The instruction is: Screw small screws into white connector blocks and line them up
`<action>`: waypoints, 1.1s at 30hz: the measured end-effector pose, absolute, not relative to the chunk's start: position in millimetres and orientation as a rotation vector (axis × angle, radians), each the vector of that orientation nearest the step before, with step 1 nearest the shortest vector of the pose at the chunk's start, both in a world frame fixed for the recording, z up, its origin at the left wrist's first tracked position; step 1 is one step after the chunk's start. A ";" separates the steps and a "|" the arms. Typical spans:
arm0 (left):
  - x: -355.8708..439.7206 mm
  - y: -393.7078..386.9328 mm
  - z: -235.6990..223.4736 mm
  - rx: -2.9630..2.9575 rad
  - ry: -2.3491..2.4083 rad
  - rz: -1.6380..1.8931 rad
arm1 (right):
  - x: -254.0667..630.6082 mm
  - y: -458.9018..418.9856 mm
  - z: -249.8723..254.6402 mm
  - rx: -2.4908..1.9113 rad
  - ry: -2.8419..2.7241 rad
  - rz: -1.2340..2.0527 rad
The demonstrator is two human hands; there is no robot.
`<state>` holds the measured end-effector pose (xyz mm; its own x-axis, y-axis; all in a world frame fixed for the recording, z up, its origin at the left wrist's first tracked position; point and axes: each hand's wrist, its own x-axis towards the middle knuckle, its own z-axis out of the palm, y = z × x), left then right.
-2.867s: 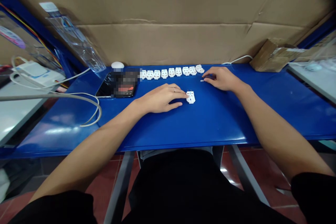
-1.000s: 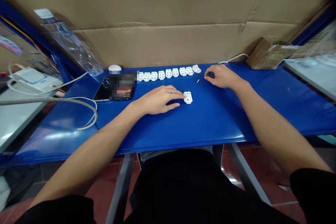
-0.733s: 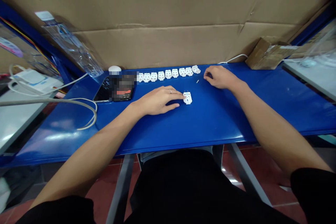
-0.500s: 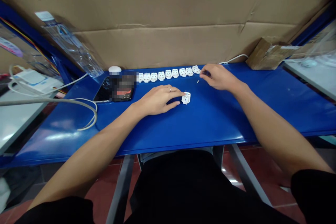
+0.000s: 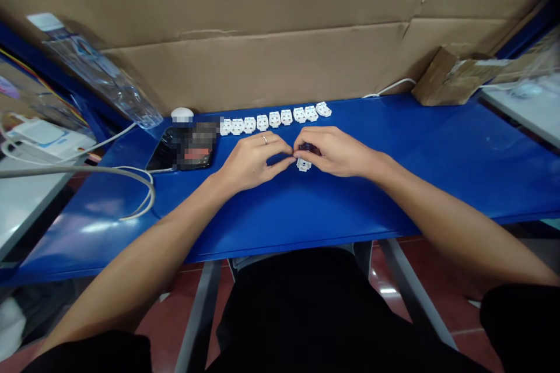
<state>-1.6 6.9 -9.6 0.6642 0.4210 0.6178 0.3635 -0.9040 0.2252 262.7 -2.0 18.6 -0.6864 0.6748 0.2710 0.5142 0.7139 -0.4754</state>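
Both my hands meet over a small white plug part (image 5: 303, 165) on the blue table (image 5: 394, 186). My left hand (image 5: 251, 160) pinches at its left side with curled fingers. My right hand (image 5: 335, 151) is closed above it, fingertips on its top, with something small and dark between the fingers that I cannot make out. A row of several like white plug parts (image 5: 275, 119) lies just behind the hands.
A phone (image 5: 184, 148) lies left of the hands, a white round object (image 5: 182, 113) behind it. White cables (image 5: 131, 186) loop at the left. A clear plastic pack (image 5: 100, 73) leans on the cardboard wall (image 5: 280, 41). A cardboard box (image 5: 450, 78) sits at the back right.
My right hand has come from the end of the row to the white part by my left hand. The left hand has curled and tipped that part up.
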 end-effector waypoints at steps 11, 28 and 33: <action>5.8 5.8 -13.1 2.656 0.789 1.330 | 256.4 -4.4 20.1 -0.978 -2.272 0.632; 2.0 4.2 -4.9 2.725 0.684 1.240 | 265.4 1.5 15.5 -0.604 -1.807 0.621; 0.6 5.9 -3.6 2.722 0.657 1.208 | 260.8 -3.0 16.3 -0.579 -1.636 0.746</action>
<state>0.6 5.9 -3.6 0.5943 0.4203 0.6857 0.3472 -0.9031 0.2527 260.8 -3.0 16.3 -0.1894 0.7237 0.6636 -0.0270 0.6718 -0.7403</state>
